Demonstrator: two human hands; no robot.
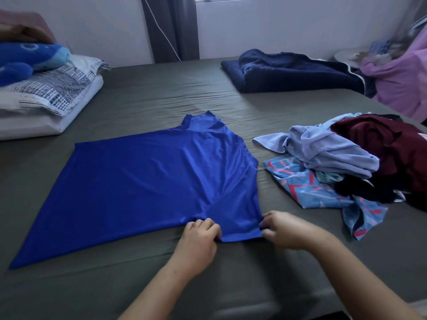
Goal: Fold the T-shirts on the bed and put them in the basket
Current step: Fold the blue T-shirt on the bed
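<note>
A royal blue T-shirt (147, 179) lies spread flat on the grey-green bed (161, 93), its hem to the left and its collar to the right. My left hand (201, 236) pinches the near sleeve at its inner edge. My right hand (284, 229) pinches the same sleeve at its outer corner. To the right lies a loose pile of T-shirts: a pale blue one (323, 148), a patterned light blue and red one (323, 192) and a dark maroon one (381, 144). No basket is in view.
Pillows with a blue plush toy (30, 58) are stacked at the far left. A folded navy blanket (288, 72) lies at the far right, with pink cloth (402, 82) beside it. A dark curtain (173, 28) hangs at the back wall. The bed's near edge runs along the bottom.
</note>
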